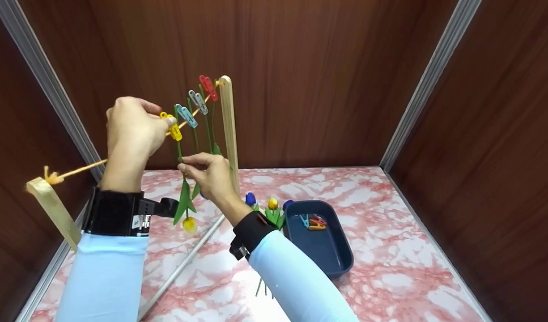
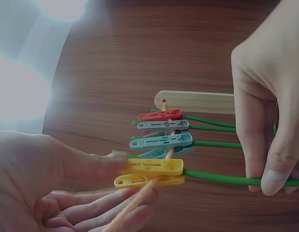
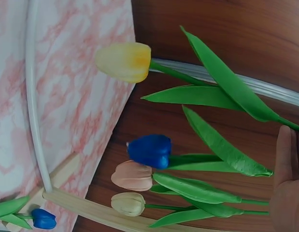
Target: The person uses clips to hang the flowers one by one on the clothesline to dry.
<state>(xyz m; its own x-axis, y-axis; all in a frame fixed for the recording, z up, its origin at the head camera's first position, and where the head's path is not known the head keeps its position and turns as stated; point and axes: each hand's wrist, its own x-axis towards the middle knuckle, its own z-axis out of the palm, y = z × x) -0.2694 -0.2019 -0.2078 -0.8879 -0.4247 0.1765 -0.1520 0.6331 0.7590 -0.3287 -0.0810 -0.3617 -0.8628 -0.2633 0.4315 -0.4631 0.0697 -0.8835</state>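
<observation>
My left hand (image 1: 133,123) pinches the handle end of a yellow clothespin (image 2: 154,167) between thumb and fingers. The clothespin sits on an orange string (image 1: 83,169) and across a green stem. Below it, my right hand (image 1: 213,176) pinches that stem, which belongs to a yellow-and-white artificial tulip (image 3: 125,62) hanging head down. Farther along the string, light blue (image 2: 163,141), grey (image 2: 163,125) and red (image 2: 160,115) clothespins hold more stems. In the right wrist view, blue (image 3: 150,151), pink (image 3: 132,175) and cream (image 3: 128,204) tulips hang beside the yellow one.
Two wooden posts, a near one (image 1: 54,212) and a far one (image 1: 229,120), bear the string's ends. A white rod (image 1: 184,259) runs low between them. Right of it stands a dark blue tub (image 1: 320,259) with several clothespins (image 1: 316,223). More tulips (image 1: 273,203) lie beside the tub.
</observation>
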